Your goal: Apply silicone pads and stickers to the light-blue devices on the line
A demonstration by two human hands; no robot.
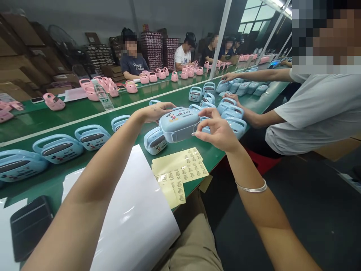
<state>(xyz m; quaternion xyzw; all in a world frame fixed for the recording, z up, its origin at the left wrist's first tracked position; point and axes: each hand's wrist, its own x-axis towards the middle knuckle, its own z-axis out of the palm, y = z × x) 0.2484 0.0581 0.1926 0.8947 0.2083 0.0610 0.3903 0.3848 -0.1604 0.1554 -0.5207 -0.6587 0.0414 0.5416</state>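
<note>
A long green workbench runs away from me, and beyond a white line a second green bench carries rows of pink plastic cases. Along my bench stand pale blue plastic cases with curved handles, and a co-worker in a white T-shirt reaches in from the right side, both hands among those at the far stretch. At the bench's near edge, a glossy white plastic sheet spills toward my lap, and beside it lie overlapping pale yellow sheets of small printed labels, one corner hanging past the edge.

I hold one blue case, printed with Mickey, off the bench and above those labels. My left hand cups its far end with the fingers curled around it. My right hand closes on the near end, its fingers pinching lightly. Gripping by the ends like this keeps the printed face uncovered and easy to check. A thin silver bangle circles my right wrist.
</note>
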